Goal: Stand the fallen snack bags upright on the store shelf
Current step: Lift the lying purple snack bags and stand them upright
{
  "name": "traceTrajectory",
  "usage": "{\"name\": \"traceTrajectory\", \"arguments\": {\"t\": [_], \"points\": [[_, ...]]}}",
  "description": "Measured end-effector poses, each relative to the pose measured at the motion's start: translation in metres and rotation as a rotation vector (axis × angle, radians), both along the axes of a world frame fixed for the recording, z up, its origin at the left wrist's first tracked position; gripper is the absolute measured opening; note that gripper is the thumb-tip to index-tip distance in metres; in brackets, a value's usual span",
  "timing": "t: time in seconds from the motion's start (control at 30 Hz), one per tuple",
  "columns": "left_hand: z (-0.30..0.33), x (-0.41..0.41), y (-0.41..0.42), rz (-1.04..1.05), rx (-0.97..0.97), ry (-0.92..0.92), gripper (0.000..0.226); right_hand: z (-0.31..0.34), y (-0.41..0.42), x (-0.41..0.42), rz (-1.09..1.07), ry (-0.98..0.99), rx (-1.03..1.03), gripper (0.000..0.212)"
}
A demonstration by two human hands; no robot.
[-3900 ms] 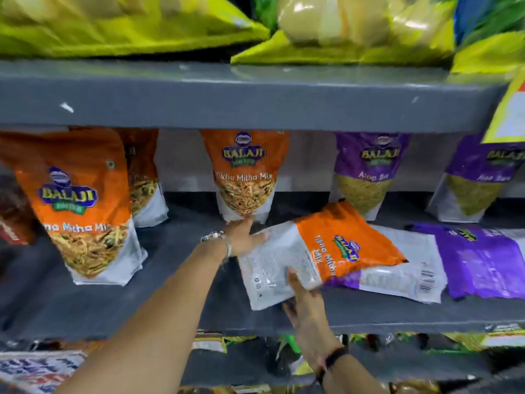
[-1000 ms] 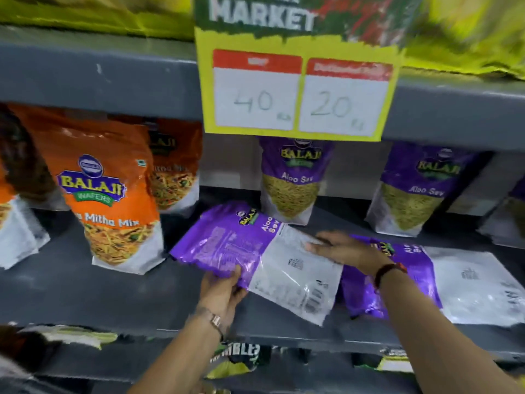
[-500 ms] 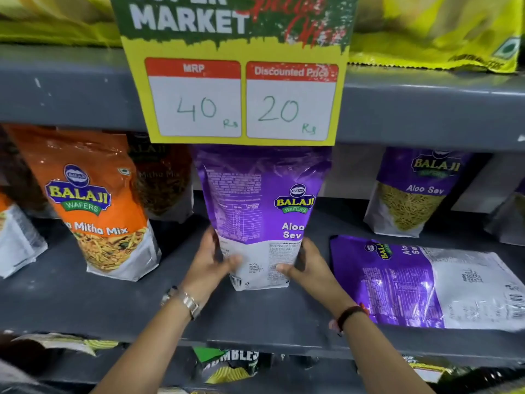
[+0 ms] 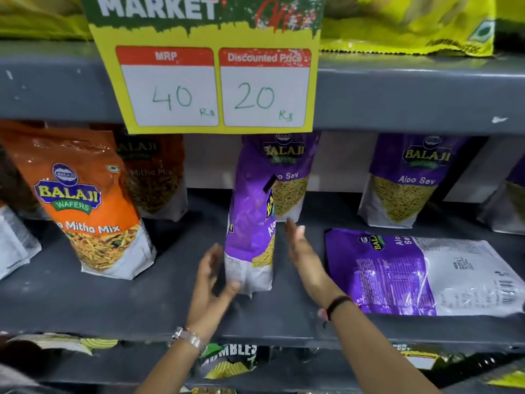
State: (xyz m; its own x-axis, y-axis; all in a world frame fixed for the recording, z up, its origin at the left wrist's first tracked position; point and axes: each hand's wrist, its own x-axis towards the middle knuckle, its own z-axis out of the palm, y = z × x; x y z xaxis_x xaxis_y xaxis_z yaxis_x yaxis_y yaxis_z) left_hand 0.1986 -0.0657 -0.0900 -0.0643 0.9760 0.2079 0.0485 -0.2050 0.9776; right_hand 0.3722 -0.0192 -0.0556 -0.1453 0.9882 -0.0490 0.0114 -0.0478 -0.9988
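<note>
Spanning the view, a grey shelf (image 4: 85,302) holds a flat purple bag (image 4: 420,274) — then an upright purple Aloo Sev bag (image 4: 250,240) at centre, between two spread, empty hands: left hand (image 4: 211,282) touching its base, right hand (image 4: 305,251) just beside.

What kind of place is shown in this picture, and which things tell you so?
Most likely a supermarket aisle. A price sign marked MRP and Discounted Price hangs from a grey shelf, and many identical branded snack bags stand in rows under it.
</note>
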Motion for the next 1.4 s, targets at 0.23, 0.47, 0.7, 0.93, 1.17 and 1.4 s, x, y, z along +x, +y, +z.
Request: {"name": "traceTrajectory", "arguments": {"t": [0.23, 0.47, 0.7, 0.93, 1.17, 1.4], "points": [[-0.001, -0.023, 0.023, 0.038, -0.023, 0.203, 0.069, -0.018, -0.041, -0.007, -0.073, -0.034, 0.094, 0.062], [-0.011, -0.024, 0.028, -0.035, -0.081, 0.159, 0.082, -0.014, -0.008, 0.008, -0.014, -0.22, 0.241, 0.077], [-0.008, -0.016, 0.025, 0.155, -0.056, 0.13, 0.095, -0.014, -0.016, 0.001, -0.019, -0.286, 0.172, 0.067], [-0.011, 0.076, -0.013, 0.396, -0.091, 0.148, 0.062, 0.042, -0.032, 0.118, -0.331, -0.549, 0.302, 0.047], [-0.001, 0.212, -0.02, 0.126, -0.467, -0.434, 0.051, 0.064, -0.01, 0.27, -0.114, -1.095, 0.031, 0.033], [-0.011, 0.276, -0.024, 0.114, -0.484, -0.984, 0.041, 0.064, 0.003, 0.323, 0.155, -1.012, -0.22, 0.058]]}}
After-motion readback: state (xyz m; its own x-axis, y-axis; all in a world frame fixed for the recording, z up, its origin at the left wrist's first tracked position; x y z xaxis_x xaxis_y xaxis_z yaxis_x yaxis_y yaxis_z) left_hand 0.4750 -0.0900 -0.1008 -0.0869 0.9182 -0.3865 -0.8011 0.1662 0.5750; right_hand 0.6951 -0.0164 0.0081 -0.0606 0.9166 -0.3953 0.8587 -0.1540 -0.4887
